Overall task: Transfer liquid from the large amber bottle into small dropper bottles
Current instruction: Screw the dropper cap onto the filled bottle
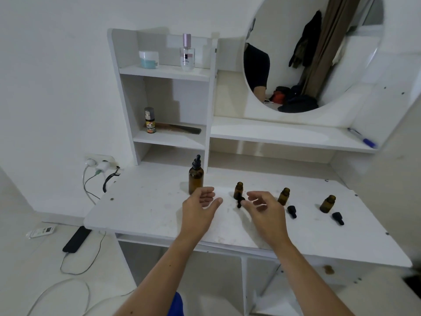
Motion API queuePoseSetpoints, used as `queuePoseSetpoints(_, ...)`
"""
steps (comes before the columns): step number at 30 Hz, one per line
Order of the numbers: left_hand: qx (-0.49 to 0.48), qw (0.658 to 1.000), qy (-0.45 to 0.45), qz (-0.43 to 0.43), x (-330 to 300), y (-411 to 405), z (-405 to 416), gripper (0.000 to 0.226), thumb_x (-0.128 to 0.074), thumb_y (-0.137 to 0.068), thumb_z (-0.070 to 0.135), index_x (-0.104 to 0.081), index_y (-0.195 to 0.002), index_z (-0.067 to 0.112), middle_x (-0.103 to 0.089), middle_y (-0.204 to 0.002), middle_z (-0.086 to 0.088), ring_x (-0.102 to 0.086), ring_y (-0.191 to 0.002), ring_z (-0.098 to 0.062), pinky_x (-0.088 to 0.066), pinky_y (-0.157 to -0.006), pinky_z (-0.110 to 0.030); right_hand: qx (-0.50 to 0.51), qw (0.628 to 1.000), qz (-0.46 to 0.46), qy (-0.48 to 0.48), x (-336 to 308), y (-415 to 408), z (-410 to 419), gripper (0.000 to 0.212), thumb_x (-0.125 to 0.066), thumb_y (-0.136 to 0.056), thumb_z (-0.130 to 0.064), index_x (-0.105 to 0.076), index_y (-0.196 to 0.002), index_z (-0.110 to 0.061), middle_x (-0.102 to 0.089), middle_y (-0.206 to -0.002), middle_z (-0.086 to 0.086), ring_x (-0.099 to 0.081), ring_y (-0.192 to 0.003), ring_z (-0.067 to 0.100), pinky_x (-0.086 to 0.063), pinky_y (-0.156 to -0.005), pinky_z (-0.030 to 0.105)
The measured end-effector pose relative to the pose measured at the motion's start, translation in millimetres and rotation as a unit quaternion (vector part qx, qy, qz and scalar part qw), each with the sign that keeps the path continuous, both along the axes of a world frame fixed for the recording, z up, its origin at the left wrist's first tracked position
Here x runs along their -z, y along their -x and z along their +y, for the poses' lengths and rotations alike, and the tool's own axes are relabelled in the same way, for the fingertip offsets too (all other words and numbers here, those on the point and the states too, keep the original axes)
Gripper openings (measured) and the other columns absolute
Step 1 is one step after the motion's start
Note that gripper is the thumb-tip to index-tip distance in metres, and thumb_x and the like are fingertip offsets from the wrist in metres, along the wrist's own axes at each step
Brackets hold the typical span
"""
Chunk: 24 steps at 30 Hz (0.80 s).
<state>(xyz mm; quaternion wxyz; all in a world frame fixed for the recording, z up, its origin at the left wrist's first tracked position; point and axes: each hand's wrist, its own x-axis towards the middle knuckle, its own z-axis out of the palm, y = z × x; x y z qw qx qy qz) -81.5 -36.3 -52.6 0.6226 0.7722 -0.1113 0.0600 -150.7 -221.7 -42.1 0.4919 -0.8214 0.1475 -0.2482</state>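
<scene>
The large amber bottle (196,177) stands upright on the white desk (145,201) with its black dropper cap on. My left hand (200,208) hovers just in front of it, palm turned inward, fingers relaxed and holding nothing. Three small amber bottles (238,189) (284,196) (328,203) stand uncapped in a row to the right. Black dropper caps lie in front of the middle bottle (292,211) and the right bottle (338,218). A third cap (240,201) sits by the left small bottle, at the thumb tip of my right hand (264,208), whose fingers are loosely curled.
A shelf unit behind the desk holds a perfume bottle (187,53), a jar (148,59), a small spray can (150,120) and a comb. A round mirror (319,53) hangs at the back right, a pen (362,137) lies on the ledge. A phone (76,239) and cables lie on the floor left.
</scene>
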Motion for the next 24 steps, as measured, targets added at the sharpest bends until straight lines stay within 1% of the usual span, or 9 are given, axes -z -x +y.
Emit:
queuePoseSetpoints(3, 0.044, 0.999, 0.003, 0.012, -1.1, -3.8, -21.4, 0.04, -0.083, -0.088, 0.027, -0.069, -0.124, 0.019, -0.074, -0.11, 0.009, -0.071, -0.102, -0.007, -0.058, -0.091, -0.02, 0.002, 1.0, 0.025, 0.016, 5.9, -4.9, -1.0, 0.038, -0.091, -0.082, -0.03, -0.075, -0.115, -0.019, -0.072, -0.111, -0.008, -0.065, -0.096, 0.006, -0.05, -0.082, 0.015)
queuePoseSetpoints(4, 0.056, 0.998, 0.003, 0.011, -1.5, -6.4, -28.1, 0.04, -0.082, -0.089, 0.026, -0.069, -0.126, 0.019, -0.075, -0.112, 0.009, -0.071, -0.104, -0.007, -0.058, -0.094, -0.022, 0.0, 0.999, 0.033, 0.026, 6.5, -7.0, -1.5, 0.043, -0.092, -0.08, -0.033, -0.074, -0.116, -0.02, -0.07, -0.112, -0.009, -0.064, -0.096, 0.004, -0.05, -0.082, 0.016)
queuePoseSetpoints(7, 0.073, 0.997, 0.008, 0.011, -3.7, -15.4, -44.1, 0.037, -0.079, -0.092, 0.022, -0.069, -0.128, 0.015, -0.075, -0.114, 0.007, -0.07, -0.106, -0.006, -0.058, -0.098, -0.024, -0.007, 0.998, 0.053, 0.044, 7.8, -11.0, -0.6, 0.053, -0.095, -0.072, -0.044, -0.072, -0.116, -0.024, -0.068, -0.111, -0.012, -0.062, -0.099, 0.002, -0.053, -0.088, 0.025)
queuePoseSetpoints(11, 0.084, 0.996, 0.009, 0.015, -5.3, -28.4, -56.8, 0.033, -0.074, -0.096, 0.016, -0.07, -0.127, 0.01, -0.075, -0.114, 0.003, -0.071, -0.104, -0.003, -0.058, -0.098, -0.024, 0.005, 0.997, 0.068, 0.036, 8.6, -13.6, 2.4, 0.052, -0.094, -0.067, -0.05, -0.072, -0.109, -0.031, -0.066, -0.106, -0.019, -0.062, -0.1, 0.004, -0.053, -0.087, 0.025)
queuePoseSetpoints(13, 0.091, 0.996, 0.004, 0.011, -4.1, -32.2, -58.8, 0.032, -0.075, -0.095, 0.015, -0.071, -0.125, 0.01, -0.077, -0.111, 0.002, -0.072, -0.102, -0.004, -0.059, -0.096, -0.023, 0.005, 0.996, 0.069, 0.05, 10.9, -16.1, -0.1, 0.045, -0.094, -0.069, -0.047, -0.073, -0.105, -0.031, -0.067, -0.104, -0.018, -0.063, -0.1, 0.005, -0.054, -0.089, 0.027)
queuePoseSetpoints(16, 0.097, 0.995, 0.003, 0.007, -1.6, -35.7, -58.7, 0.029, -0.077, -0.093, 0.015, -0.073, -0.122, 0.012, -0.078, -0.107, 0.003, -0.074, -0.1, -0.007, -0.06, -0.095, -0.028, 0.003, 0.996, 0.07, 0.063, 11.0, -16.9, -2.1, 0.028, -0.092, -0.075, -0.04, -0.072, -0.095, -0.035, -0.068, -0.099, -0.02, -0.062, -0.099, 0.004, -0.054, -0.089, 0.028)
queuePoseSetpoints(18, 0.1, 0.995, 0.004, 0.007, 0.5, -37.8, -58.9, 0.025, -0.076, -0.094, 0.014, -0.075, -0.119, 0.014, -0.08, -0.103, 0.004, -0.075, -0.098, -0.008, -0.061, -0.095, -0.031, -0.003, 0.994, 0.068, 0.08, 10.3, -15.4, -2.0, 0.021, -0.088, -0.079, -0.035, -0.07, -0.091, -0.038, -0.067, -0.097, -0.022, -0.062, -0.099, 0.005, -0.054, -0.09, 0.028)
queuePoseSetpoints(21, 0.102, 0.995, 0.006, 0.008, 2.7, -39.4, -58.7, 0.021, -0.075, -0.095, 0.012, -0.076, -0.115, 0.013, -0.081, -0.099, 0.004, -0.076, -0.094, -0.01, -0.061, -0.094, -0.034, -0.007, 0.996, 0.045, 0.08, 12.9, -11.2, -3.3, 0.017, -0.082, -0.086, -0.028, -0.074, -0.098, -0.035, -0.071, -0.1, -0.02, -0.066, -0.1, 0.004, -0.056, -0.092, 0.028)
queuePoseSetpoints(24, 0.105, 0.994, 0.012, 0.01, 3.9, -39.4, -58.4, 0.019, -0.075, -0.095, 0.011, -0.076, -0.113, 0.015, -0.081, -0.098, 0.004, -0.076, -0.093, -0.009, -0.061, -0.094, -0.032, 0.011, 0.999, 0.016, 0.034, 14.3, -6.1, -7.2, 0.024, -0.077, -0.091, -0.013, -0.072, -0.103, -0.033, -0.074, -0.1, -0.017, -0.069, -0.097, -0.002, -0.059, -0.093, 0.025)
